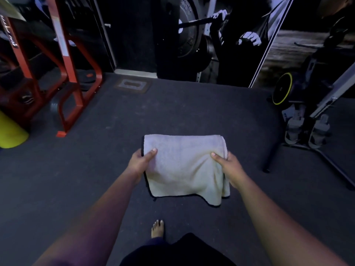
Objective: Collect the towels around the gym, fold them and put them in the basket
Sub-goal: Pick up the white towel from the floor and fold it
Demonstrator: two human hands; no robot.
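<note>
On the dark rubber floor (172,104) of the gym, a red steel rack (71,73) stands at far left and a rowing-type machine (311,120) at far right, with a wall mural (230,35) of a lifter behind. The pale towel (184,166), edged in dark trim, is held in the air directly ahead of the body, above the floor. Its long axis runs left to right between the hands; the folded edge lies away from the person and the loose edges hang toward them. The left hand (141,163) pinches the left side, thumb on top. The right hand (228,166) pinches the right side likewise. Both hands are equally near. The next fold probably brings one side across to the other. No basket is visible. White lettering on the rack upright is illegible.
</note>
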